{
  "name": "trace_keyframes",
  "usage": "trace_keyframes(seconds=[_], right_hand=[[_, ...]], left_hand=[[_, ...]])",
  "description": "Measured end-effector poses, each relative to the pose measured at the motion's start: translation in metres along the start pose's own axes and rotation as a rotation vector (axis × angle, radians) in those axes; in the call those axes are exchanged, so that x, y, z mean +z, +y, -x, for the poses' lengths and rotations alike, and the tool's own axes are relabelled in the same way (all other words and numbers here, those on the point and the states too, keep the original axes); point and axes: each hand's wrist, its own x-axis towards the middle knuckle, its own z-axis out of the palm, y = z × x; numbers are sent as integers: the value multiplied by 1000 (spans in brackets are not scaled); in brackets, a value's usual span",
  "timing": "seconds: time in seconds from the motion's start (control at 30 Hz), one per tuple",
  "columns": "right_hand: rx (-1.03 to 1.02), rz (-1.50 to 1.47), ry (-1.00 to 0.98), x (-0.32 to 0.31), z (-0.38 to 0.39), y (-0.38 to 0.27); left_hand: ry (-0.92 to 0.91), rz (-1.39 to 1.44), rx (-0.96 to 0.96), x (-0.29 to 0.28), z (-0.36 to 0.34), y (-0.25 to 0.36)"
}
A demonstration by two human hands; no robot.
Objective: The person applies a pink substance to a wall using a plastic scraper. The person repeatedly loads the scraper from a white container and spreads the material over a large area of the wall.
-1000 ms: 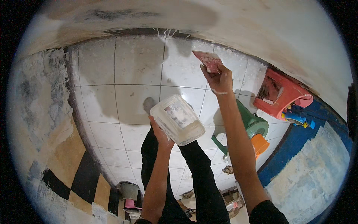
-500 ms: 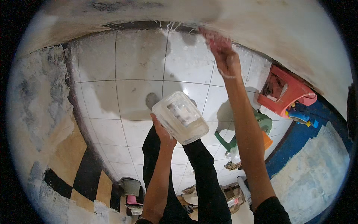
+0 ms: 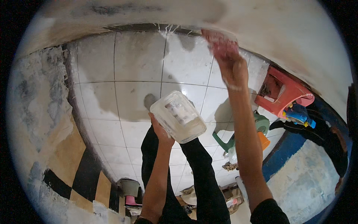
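My left hand (image 3: 161,128) grips the near left side of a translucent rectangular plastic tub (image 3: 179,116). The tub is tilted, its inside smeared white, with pale liquid pooled toward its near right end. Stretched far forward, my right hand (image 3: 227,56) is at the lower part of the pale wall (image 3: 268,26). Its fingers look reddish and are smeared by motion, so whether they hold anything does not show. Whitish residue rings the right wrist. White drips run down the foot of the wall just left of that hand.
White floor tiles (image 3: 138,59) lie below. To the right are a red plastic stool (image 3: 285,97), a blue toy-like object (image 3: 298,114), a green plastic item (image 3: 261,123) and an orange container (image 3: 263,141). A patchy wall (image 3: 48,93) stands left; a grey bucket (image 3: 129,185) is behind.
My right hand has shifted slightly right and nearer along the wall. The left hand and tub stay nearly still. A dark shape, seemingly another person's clothed limb, has appeared at the right.
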Motion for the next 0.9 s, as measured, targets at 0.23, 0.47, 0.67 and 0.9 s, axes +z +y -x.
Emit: trace_keyframes(seconds=[0.23,0.47,0.67,0.9], right_hand=[[15,102,274,-25,39,-3],[-427,1783,108,-40,23,-11],[-849,2158,-202,-39,29,-19],[-592,2094,2,-64,8,-11]], left_hand=[[-50,-26,20,19,0,3],[-32,102,-17,6,-5,-3],[16,140,10,4,-4,-2],[2,127,-1,4,-1,0]])
